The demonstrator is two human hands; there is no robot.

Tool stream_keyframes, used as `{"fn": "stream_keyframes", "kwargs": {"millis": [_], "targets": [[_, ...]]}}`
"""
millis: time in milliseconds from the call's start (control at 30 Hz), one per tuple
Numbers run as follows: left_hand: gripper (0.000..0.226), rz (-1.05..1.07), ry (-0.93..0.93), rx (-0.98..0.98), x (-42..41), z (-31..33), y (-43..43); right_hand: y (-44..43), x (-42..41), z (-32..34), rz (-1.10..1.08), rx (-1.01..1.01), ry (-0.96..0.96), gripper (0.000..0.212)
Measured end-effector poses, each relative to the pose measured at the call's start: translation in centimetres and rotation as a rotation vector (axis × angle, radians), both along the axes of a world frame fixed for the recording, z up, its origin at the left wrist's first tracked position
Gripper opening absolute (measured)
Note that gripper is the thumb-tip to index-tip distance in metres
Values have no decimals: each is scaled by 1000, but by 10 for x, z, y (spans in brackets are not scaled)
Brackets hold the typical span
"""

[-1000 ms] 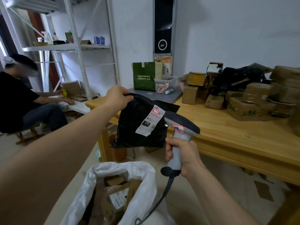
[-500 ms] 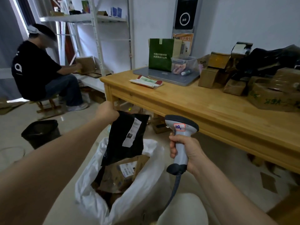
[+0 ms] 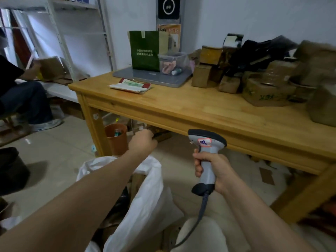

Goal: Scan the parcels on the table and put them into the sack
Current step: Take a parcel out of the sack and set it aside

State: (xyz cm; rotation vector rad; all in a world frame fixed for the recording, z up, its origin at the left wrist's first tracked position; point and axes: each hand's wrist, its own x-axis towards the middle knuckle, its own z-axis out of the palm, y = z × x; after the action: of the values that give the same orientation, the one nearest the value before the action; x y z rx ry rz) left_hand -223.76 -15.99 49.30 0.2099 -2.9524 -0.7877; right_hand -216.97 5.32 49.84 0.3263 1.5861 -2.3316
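Release done: the left hand (image 3: 142, 142), which dangled the black parcel (image 3: 121, 201) half a second ago, now hangs empty with its fingers loosely curled. The parcel lies dark inside the white sack (image 3: 151, 190) below that hand, and the forearm hides most of the sack's mouth. The right hand (image 3: 212, 170) still wraps the scanner (image 3: 207, 140), muzzle up. Beyond both hands, brown parcels (image 3: 269, 88) crowd the tabletop (image 3: 181, 106); an orange bin (image 3: 116, 140) stands just left of the left hand.
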Motion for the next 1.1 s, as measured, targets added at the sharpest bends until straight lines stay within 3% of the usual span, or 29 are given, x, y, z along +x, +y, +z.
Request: {"fn": "stream_keyframes", "kwargs": {"millis": [133,233,333,700,967,1033,1100], "targets": [[8,-172,109,-1,-22,33,87,53,-11,22,-122,-33,41,13],[37,-289,180,-7,-34,54,151,96,-23,42,-231,-84,81,10],[43,-387,243,-8,-46,75,214,144,-33,61,-349,-109,132,10],[33,-638,332,-67,-94,111,430,317,-61,78,-678,-145,140,15],[27,-760,431,-73,-152,111,551,383,-89,57,-787,-337,144,17],[32,-774,442,-88,-165,112,575,396,-97,52,-847,-347,133,15],[54,-739,407,-148,-174,113,599,406,-102,47,-886,-349,136,16]]}}
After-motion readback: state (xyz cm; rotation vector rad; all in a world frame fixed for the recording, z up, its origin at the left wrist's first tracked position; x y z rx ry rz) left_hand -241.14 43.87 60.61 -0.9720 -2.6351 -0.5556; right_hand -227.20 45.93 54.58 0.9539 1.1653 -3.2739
